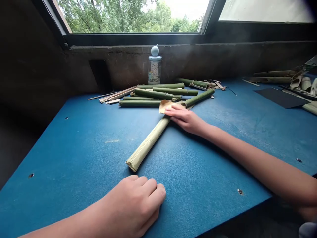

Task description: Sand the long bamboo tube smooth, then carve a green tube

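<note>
A pale, scraped bamboo tube (150,141) lies slantwise on the blue table, its near cut end toward me. Over its far part my right hand (183,118) presses a tan sheet of sandpaper (165,106), fingers together and bent over the tube. The sandpaper's left edge curls up; the rest is hidden under the fingers. My left hand (142,201) is a closed fist resting on the table just in front of the tube's near end, apart from it. I see nothing in the fist, though its palm side is hidden.
Several green bamboo tubes (155,95) and split strips (119,94) lie behind the pale tube. A bottle with a blue lid (155,71) stands by the wall under the window. At the right are a black sheet (282,97) and more bamboo pieces (272,79). Blue table (81,142) has metal fittings.
</note>
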{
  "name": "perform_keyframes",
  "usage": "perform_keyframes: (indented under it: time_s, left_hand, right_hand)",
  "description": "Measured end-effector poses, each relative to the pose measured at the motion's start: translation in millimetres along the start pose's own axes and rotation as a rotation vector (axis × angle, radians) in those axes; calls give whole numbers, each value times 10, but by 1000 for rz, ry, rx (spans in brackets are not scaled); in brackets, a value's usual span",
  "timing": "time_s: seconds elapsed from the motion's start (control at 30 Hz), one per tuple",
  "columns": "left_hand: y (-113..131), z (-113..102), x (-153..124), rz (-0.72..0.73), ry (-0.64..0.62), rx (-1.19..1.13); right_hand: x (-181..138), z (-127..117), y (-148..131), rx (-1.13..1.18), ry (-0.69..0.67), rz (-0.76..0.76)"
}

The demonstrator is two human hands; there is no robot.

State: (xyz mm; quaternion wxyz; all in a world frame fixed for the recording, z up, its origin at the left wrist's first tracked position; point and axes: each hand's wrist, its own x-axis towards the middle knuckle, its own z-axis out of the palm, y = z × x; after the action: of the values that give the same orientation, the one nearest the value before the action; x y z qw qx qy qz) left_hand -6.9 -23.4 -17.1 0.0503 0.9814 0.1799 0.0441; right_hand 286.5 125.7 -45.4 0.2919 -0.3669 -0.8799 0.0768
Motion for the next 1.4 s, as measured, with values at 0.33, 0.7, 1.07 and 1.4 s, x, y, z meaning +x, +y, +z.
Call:
perform_keyframes:
  time_s: [0.33, 0.7, 1.07, 1.4]
  left_hand:
    - [-6, 2, -9, 4, 30, 1]
    - [-5, 12, 1, 15, 43, 22]
    - [-4, -1, 14, 19, 31, 15]
    - [-6, -2, 3, 24, 13, 15]
  right_hand:
    - [-44, 36, -248, 7, -20, -107]
    - [-43, 177, -1059, 135, -188, -346]
    - [-58, 31, -538, -60, -30, -163]
    - [-10, 37, -297, 7, 20, -85]
